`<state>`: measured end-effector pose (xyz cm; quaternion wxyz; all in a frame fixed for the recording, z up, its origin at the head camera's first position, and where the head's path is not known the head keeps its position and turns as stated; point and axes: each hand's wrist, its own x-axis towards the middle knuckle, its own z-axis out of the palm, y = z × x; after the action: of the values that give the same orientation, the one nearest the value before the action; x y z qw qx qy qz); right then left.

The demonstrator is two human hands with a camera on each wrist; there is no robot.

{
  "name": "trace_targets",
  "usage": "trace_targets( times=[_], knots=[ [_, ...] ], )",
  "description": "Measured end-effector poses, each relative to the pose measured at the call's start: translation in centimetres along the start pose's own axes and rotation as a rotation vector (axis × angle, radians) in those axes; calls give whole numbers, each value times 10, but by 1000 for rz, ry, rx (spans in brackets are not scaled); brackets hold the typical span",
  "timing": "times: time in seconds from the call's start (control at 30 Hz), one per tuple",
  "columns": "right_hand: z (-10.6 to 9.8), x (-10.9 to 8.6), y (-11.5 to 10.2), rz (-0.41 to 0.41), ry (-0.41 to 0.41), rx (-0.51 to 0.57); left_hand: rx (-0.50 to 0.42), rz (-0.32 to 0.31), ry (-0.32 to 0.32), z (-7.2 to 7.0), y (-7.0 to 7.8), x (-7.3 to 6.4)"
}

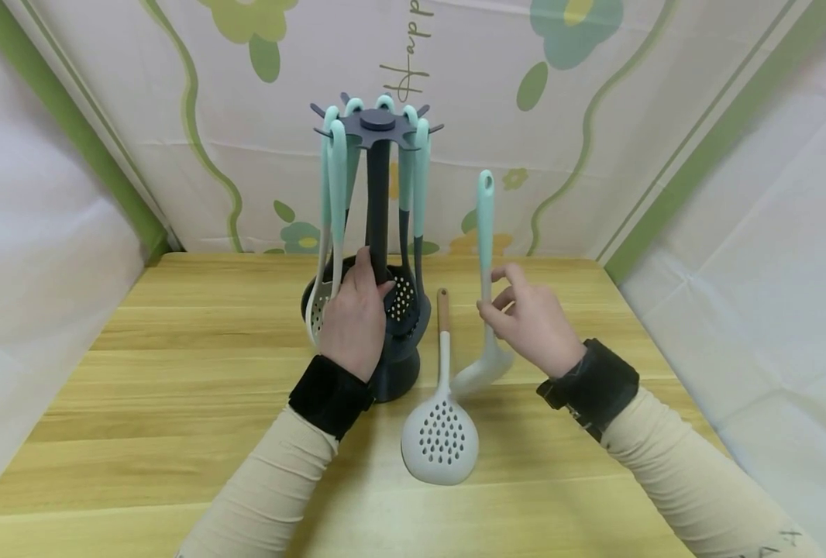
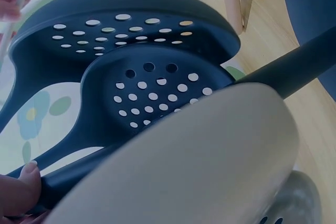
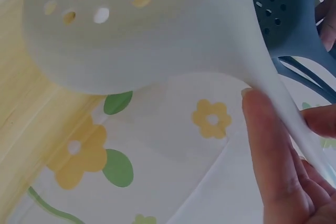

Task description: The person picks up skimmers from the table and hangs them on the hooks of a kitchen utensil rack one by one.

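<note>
In the head view, my left hand [image 1: 353, 325] grips the black post of a utensil stand [image 1: 378, 186], low down among the hanging tools. My right hand [image 1: 535, 322] pinches a pale grey slotted spoon [image 1: 486, 240] with a mint handle. It is held upright beside the stand, its head angled down to the left. Holes in that spoon's bowl [image 3: 142, 35] show in the right wrist view, with thumb and fingers on its neck. Dark perforated heads [image 2: 152, 93] fill the left wrist view, partly hidden by a beige utensil head [image 2: 210, 150].
A grey slotted turner [image 1: 442, 442] with a wood-coloured handle end lies on the wooden table [image 1: 176, 349], in front of the stand. Several mint-handled utensils [image 1: 420, 178] hang from the stand's top. Behind the table hangs a flowered white curtain [image 1: 455, 101].
</note>
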<state>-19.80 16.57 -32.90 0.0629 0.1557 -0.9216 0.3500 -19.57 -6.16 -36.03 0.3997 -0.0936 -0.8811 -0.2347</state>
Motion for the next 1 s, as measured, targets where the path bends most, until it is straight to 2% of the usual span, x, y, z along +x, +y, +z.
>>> trace_targets(
  times=[0.2,0.4,0.73,1.0],
  knots=[
    [-2,-3,-7,-24,38,7,-19,-10,-33,-3,0,2],
    [-3,-5,-14,-82,69,-19,-31,-17,-51,-4,0,3],
    [-3,-10,-27,-179,102,-35,-18,-19,-23,-5,0,4],
    [-4,-15,-42,-264,126,-32,-52,-30,-61,-7,1,5]
  ],
)
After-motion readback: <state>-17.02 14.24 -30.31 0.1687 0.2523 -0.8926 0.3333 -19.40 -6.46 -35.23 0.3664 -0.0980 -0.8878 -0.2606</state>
